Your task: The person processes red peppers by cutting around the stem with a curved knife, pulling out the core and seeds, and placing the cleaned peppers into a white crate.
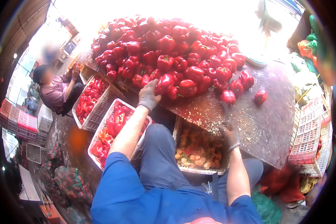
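My gloved left hand [149, 95] reaches to the front of a big heap of red bell peppers [166, 44], its fingers apart at a pepper [164, 84]; whether it touches it I cannot tell. My gloved right hand [229, 132] grips an upright curved knife [225, 110] over the front of the dark table [265, 127], which is scattered with seeds. Below it, between my legs, a crate [222, 171] holds cores and scraps. At my left, a white crate [93, 153] holds cut red peppers. A few loose peppers [260, 96] lie to the right of the heap.
A co-worker [54, 89] sits at the left by another crate of red pieces [89, 104]. Stacked crates stand at left [26, 127] and right [302, 142]. Filled mesh sacks [71, 186] lie at lower left. A fan [268, 22] stands at the back right.
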The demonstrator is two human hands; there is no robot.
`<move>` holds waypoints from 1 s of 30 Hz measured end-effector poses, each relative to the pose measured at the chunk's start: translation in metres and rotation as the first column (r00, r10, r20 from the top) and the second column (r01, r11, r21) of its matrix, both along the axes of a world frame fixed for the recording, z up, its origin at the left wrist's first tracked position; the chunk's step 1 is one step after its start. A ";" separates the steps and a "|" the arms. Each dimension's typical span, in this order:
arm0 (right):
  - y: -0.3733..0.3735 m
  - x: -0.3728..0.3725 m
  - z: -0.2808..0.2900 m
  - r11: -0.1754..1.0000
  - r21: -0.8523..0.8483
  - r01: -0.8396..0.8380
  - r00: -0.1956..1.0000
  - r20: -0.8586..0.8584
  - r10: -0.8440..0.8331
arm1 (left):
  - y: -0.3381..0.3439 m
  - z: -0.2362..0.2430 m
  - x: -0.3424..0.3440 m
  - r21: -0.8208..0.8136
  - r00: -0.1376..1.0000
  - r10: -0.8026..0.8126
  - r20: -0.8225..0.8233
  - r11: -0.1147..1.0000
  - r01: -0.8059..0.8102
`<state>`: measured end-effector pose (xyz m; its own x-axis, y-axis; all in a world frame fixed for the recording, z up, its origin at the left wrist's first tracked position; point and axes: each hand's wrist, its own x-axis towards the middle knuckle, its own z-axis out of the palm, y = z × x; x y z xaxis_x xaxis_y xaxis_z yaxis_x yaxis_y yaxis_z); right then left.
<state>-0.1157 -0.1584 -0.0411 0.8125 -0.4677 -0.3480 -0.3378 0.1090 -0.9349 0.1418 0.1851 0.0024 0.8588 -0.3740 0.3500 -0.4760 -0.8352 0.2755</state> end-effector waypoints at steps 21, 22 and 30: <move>-0.005 -0.008 -0.002 0.987 -0.160 -0.012 0.987 0.159 0.038 | -0.129 0.064 -0.052 -0.453 0.923 -0.360 -0.137 0.851 0.265; -0.001 -0.008 0.006 0.969 -0.245 -0.035 0.986 0.149 0.074 | -0.140 0.059 -0.069 -0.402 0.901 -0.379 -0.211 0.874 0.273; 0.001 -0.009 0.003 0.900 -0.401 -0.172 0.984 -0.026 0.176 | -0.202 -0.001 -0.125 -0.222 0.869 -0.361 -0.340 0.928 0.299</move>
<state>-0.1251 -0.1576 -0.0380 0.8963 -0.4164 -0.1522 -0.3066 -0.3342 -0.8913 0.0170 -0.0168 0.0012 0.7726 -0.6251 0.1113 -0.5541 -0.5781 0.5990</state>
